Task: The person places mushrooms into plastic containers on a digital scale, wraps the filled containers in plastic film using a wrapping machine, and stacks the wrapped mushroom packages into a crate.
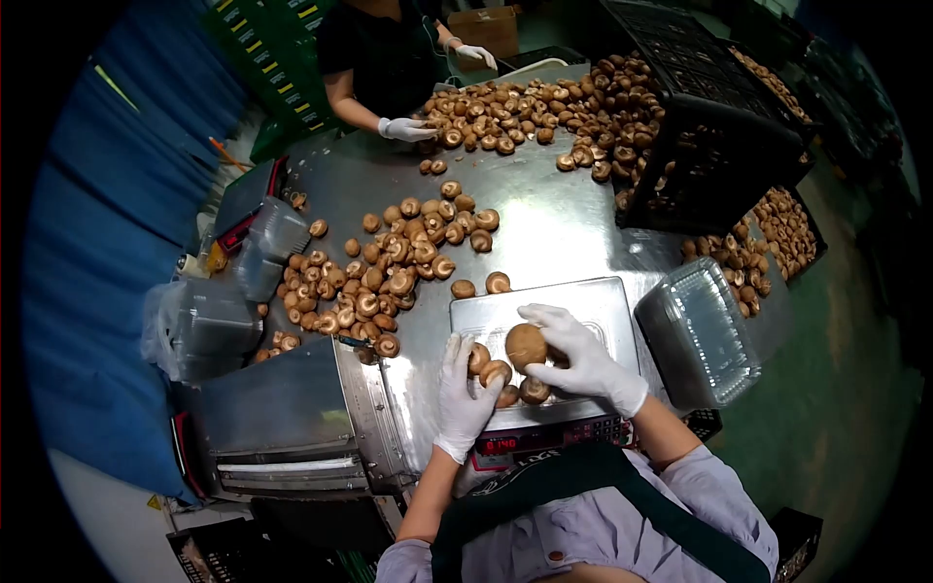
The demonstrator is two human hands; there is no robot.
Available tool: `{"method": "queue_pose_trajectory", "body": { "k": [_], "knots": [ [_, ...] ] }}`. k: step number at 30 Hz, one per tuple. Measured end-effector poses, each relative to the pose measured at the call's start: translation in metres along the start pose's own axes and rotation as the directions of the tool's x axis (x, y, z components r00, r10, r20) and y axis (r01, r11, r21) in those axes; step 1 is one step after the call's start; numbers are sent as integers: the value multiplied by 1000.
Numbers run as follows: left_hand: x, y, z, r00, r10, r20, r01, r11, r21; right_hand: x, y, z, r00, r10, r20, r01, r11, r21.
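Observation:
A metal weighing scale (476,309) is in front of me, with several brown mushrooms on its top. My right hand (581,358), in a white glove, has its fingers and thumb around a large mushroom (526,345), cap upward. On the left side, my gloved left hand (466,403) cups a small group of mushrooms (495,373), its fingers stretched out and its thumb apart against them. Below the hands, the scale's red display (501,445) is lit. I cannot tell whether a clear tray lies beneath these mushrooms.
Loose mushrooms (398,253) spread over the steel table (525,194). Stacked clear plastic trays (695,335) stand right of the scale, more trays (219,316) at left. A black crate (719,146) lies tipped with mushrooms spilling out. Across the table, a co-worker's gloved hand (406,129) touches mushrooms.

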State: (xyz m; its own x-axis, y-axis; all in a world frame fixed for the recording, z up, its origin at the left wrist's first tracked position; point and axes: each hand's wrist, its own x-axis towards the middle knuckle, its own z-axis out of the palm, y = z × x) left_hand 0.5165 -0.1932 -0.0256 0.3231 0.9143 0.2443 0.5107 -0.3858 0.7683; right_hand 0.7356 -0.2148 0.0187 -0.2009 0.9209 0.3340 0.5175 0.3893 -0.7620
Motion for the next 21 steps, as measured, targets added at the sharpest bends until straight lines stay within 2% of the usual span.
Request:
{"method": "queue_pose_trajectory", "body": {
  "k": [1,3,4,6,9,11,13,16,17,19,20,21],
  "knots": [
    [-2,-4,-1,998,40,49,-43,997,71,8,4,12,998,-19,53,21,999,-39],
    [-7,-4,0,995,66,79,-76,988,136,18,7,36,994,51,93,-18,944,-329],
    [-8,-2,-1,996,61,68,-70,987,141,18,12,43,994,41,101,-6,946,-325],
    [-10,2,-4,998,27,49,-30,997,65,17,22,51,1000,16,-9,-18,873,-487],
    [-9,-4,-15,999,-36,12,36,999,35,14,-1,21,985,75,-156,-119,948,-297],
    [-1,-11,-23,991,-124,-45,126,991,43,6,-10,1,957,135,-257,-200,949,-244],
    [8,-42,-21,962,-248,-113,231,962,-147,-7,-8,-15,929,212,-304,-269,950,-160],
    [32,-74,-37,951,-289,-113,307,926,219,-32,12,-24,880,306,-364,-369,922,-118],
    [38,-84,-39,951,-289,-111,307,926,219,-38,17,-25,854,341,-392,-409,907,-103],
    [48,-102,-38,916,-391,-95,384,782,491,-48,23,-28,831,377,-409,-447,890,-89],
    [50,-109,-33,915,-382,-132,378,694,612,-51,24,-30,827,385,-410,-456,886,-87],
    [52,-116,-29,915,-386,-119,373,694,615,-54,26,-31,824,391,-411,-469,877,-105]
  ]
}}
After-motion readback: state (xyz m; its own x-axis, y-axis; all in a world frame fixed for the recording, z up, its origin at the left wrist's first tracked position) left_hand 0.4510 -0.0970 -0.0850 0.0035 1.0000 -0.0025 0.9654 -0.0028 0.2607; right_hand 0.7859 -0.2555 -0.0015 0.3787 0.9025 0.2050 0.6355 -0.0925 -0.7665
